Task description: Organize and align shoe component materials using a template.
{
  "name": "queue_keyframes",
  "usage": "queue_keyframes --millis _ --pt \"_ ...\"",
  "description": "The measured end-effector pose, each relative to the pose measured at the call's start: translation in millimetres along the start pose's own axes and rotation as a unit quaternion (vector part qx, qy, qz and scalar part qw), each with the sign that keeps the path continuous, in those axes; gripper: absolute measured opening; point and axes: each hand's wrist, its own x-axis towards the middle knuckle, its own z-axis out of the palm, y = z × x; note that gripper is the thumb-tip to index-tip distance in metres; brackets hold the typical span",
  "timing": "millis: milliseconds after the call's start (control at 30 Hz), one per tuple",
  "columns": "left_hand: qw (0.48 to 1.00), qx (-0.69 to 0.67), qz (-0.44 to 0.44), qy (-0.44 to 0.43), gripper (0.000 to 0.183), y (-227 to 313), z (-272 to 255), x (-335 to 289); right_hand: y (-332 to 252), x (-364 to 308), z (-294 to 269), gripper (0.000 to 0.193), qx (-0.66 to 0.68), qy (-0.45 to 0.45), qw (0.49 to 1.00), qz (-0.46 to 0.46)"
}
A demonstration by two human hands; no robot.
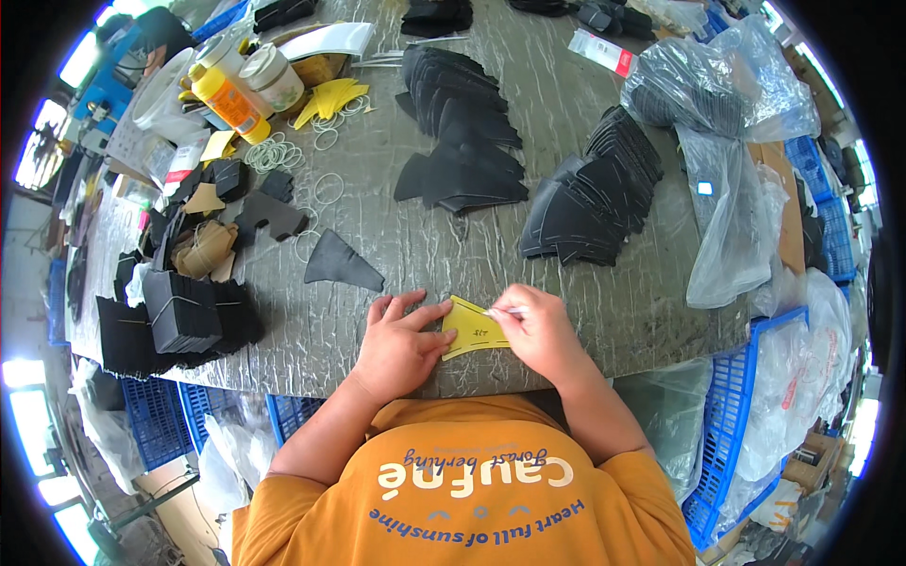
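Note:
A yellow template with slots and handwriting on it lies near the front edge of the table. Flat against its left side rests my left hand, fingers spread. My right hand pinches a slim pale pen, its tip at the template's upper right edge. Whether a dark piece lies under the template I cannot tell. Beyond my left hand is a single black fan-shaped piece. Farther out, fanned stacks of similar black pieces stand in the middle and to the right.
At left stand banded black stacks, brown scraps, rubber bands, a yellow bottle and white jars. See-through plastic bags lie at right. Blue crates sit below the table edge.

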Motion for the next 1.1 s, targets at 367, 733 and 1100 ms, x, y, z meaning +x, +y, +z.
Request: queue_keyframes --millis 367,733,1100 --pt "1.000 0.000 0.014 0.007 0.023 1 -2 7 -2 -18 -12 0.016 -0.304 0.018 0.951 -0.050" --pt "0.977 0.100 0.009 0.188 0.031 -69 14 126 4 38 -115 0.011 -0.116 0.169 0.971 0.123" --pt "0.988 0.033 0.125 0.084 0.037 -12 -7 0 -8 -5 -38 0.012 0.085 0.094 0.989 0.081"
